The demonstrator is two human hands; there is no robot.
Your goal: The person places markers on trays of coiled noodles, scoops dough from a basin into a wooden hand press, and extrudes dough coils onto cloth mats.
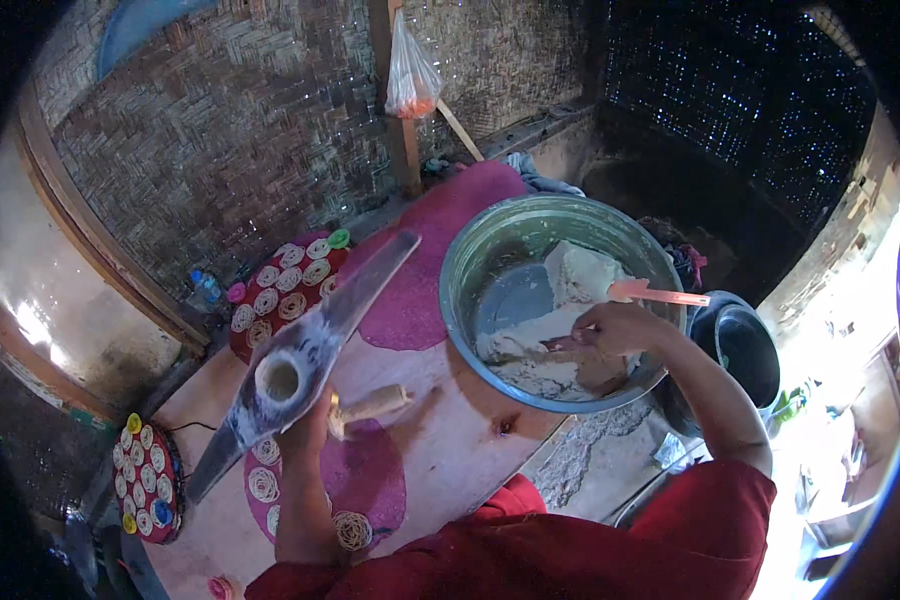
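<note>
My left hand (pixel 308 432) is closed around a press (pixel 315 345), a long flat dusty bar with a round hollow in its middle, tilted over the table. Beside that hand is a pale, stubby cylinder (pixel 372 403); how it joins the press is hidden. My right hand (pixel 610 328) reaches into a large green-grey basin (pixel 452 300), fingers curled into pale dough (pixel 530 335). Just above the hand, a pink-handled scraper (pixel 660 293) rests against a lump of dough. Below the press, round coils of dough strands (pixel 353 530) lie on a purple-red mat (pixel 370 460).
More coils cover a round red mat (pixel 288 295) at the back and another mat (pixel 148 480) at far left. A purple cloth (pixel 410 300) lies behind the basin. Dark buckets (pixel 745 350) stand at its right. A plastic bag (pixel 413 75) hangs on the post.
</note>
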